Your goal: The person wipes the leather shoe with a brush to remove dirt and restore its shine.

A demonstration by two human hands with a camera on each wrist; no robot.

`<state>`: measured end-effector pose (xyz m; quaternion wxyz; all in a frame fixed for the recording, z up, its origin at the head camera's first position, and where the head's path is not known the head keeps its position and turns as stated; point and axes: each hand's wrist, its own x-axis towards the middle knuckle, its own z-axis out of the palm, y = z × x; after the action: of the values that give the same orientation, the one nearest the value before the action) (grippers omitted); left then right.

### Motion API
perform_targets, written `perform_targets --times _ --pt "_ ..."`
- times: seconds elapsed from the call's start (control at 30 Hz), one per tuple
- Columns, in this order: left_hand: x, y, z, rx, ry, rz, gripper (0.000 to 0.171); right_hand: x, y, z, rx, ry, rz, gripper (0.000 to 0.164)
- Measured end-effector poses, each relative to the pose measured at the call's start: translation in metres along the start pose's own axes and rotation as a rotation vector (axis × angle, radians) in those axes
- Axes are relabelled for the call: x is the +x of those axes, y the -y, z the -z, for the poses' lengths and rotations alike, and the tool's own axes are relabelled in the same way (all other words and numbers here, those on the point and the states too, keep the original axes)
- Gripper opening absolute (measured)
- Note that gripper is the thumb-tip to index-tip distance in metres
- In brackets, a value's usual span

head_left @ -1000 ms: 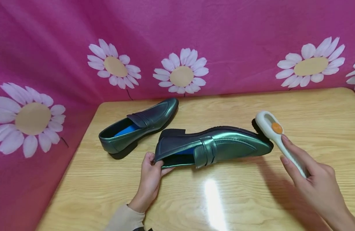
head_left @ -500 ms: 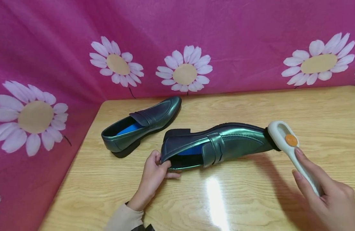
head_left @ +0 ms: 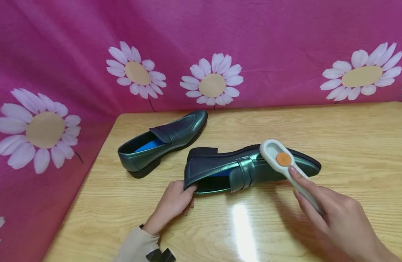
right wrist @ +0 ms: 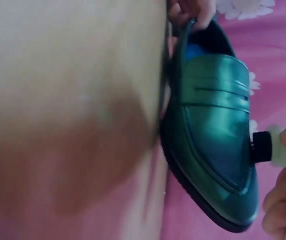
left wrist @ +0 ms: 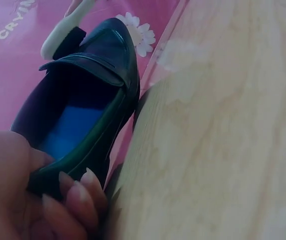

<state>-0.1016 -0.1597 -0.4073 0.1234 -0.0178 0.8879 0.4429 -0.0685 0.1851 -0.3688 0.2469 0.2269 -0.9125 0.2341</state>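
Note:
My left hand [head_left: 174, 200] grips the heel end of a dark green metallic loafer [head_left: 217, 165], thumb inside the opening and fingers outside. The loafer is tipped on its side, its black sole facing away and its toe pointing right. In my right hand [head_left: 338, 211] is a shoe brush [head_left: 305, 182] with a white handle, an orange button and black bristles. The brush head lies over the loafer's side just ahead of the strap. The right wrist view shows the black bristles [right wrist: 261, 147] right at the upper. A matching loafer [head_left: 164, 142] with a blue insole stands upright behind.
The wooden table [head_left: 361, 134] reaches to a pink cloth backdrop [head_left: 273, 54] printed with white daisies, which also runs along the left side. A bright light reflection shows on the table's front part.
The brush went from the loafer's toe a little right, then back left to near the strap. My left hand has turned slightly at the heel. The rear loafer stays in place.

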Motion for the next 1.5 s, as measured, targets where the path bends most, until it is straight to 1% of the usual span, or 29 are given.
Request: perform_targets --times 0.07,0.13,0.2,0.27,0.4,0.47,0.53,0.57,0.63,0.7,0.8,0.87,0.93,1.03,1.1,1.17,1.27,1.3,1.33,1.4,1.5 --pt "0.001 0.0 -0.001 -0.006 -0.009 -0.005 0.042 0.004 -0.002 0.002 -0.024 -0.013 0.005 0.048" --pt "0.001 -0.001 -0.003 0.016 -0.026 -0.019 0.043 0.009 -0.007 0.004 -0.042 -0.043 0.026 0.044" --pt "0.001 -0.001 -0.004 0.049 -0.049 -0.031 0.043 0.012 -0.01 0.006 -0.051 -0.049 0.022 0.044" --pt "0.001 -0.001 -0.005 0.084 -0.075 -0.038 0.043 0.014 -0.011 0.007 -0.062 -0.058 0.039 0.044" --pt "0.001 0.001 -0.005 0.122 -0.11 -0.036 0.04 0.017 -0.006 0.007 -0.057 -0.038 0.044 0.043" --pt "0.001 0.003 -0.004 0.122 -0.122 -0.032 0.035 0.018 0.002 0.007 -0.026 0.026 0.042 0.047" --pt "0.002 0.004 -0.004 0.12 -0.135 -0.033 0.03 0.019 0.011 0.007 0.003 0.112 0.05 0.057" --pt "0.003 0.005 -0.004 0.117 -0.14 -0.036 0.028 0.019 0.015 0.007 0.007 0.151 0.056 0.062" --pt "0.004 0.006 -0.004 0.103 -0.143 -0.036 0.026 0.02 0.021 0.007 -0.013 0.225 0.038 0.068" --pt "0.005 0.006 -0.004 0.087 -0.133 -0.034 0.028 0.022 0.021 0.009 -0.047 0.198 0.043 0.062" --pt "0.005 0.006 -0.003 0.075 -0.113 -0.032 0.03 0.024 0.014 0.012 -0.101 0.103 0.027 0.049" --pt "0.005 0.006 -0.003 0.074 -0.104 -0.033 0.029 0.023 0.009 0.014 -0.097 0.03 0.035 0.045" --pt "0.005 0.006 -0.002 0.089 -0.106 -0.042 0.029 0.022 0.008 0.014 -0.096 0.035 0.03 0.046" --pt "0.006 0.005 -0.001 0.109 -0.113 -0.053 0.032 0.02 0.011 0.014 -0.094 0.102 0.025 0.055" --pt "0.005 0.005 -0.001 0.119 -0.12 -0.066 0.034 0.019 0.015 0.014 -0.099 0.171 0.012 0.06" --pt "0.005 0.006 -0.001 0.131 -0.127 -0.079 0.034 0.019 0.018 0.014 -0.108 0.243 -0.023 0.065" --pt "0.006 0.007 -0.001 0.145 -0.129 -0.093 0.033 0.017 0.019 0.016 -0.1 0.28 -0.047 0.067" --pt "0.006 0.007 -0.001 0.148 -0.126 -0.097 0.033 0.017 0.02 0.017 -0.093 0.278 -0.048 0.067" --pt "0.006 0.007 -0.001 0.151 -0.123 -0.1 0.033 0.016 0.021 0.017 -0.09 0.302 -0.066 0.067" --pt "0.005 0.007 -0.001 0.159 -0.118 -0.111 0.031 0.015 0.023 0.017 -0.072 0.324 -0.077 0.066" --pt "0.004 0.006 -0.002 0.173 -0.119 -0.126 0.03 0.014 0.028 0.017 -0.053 0.413 -0.106 0.066"
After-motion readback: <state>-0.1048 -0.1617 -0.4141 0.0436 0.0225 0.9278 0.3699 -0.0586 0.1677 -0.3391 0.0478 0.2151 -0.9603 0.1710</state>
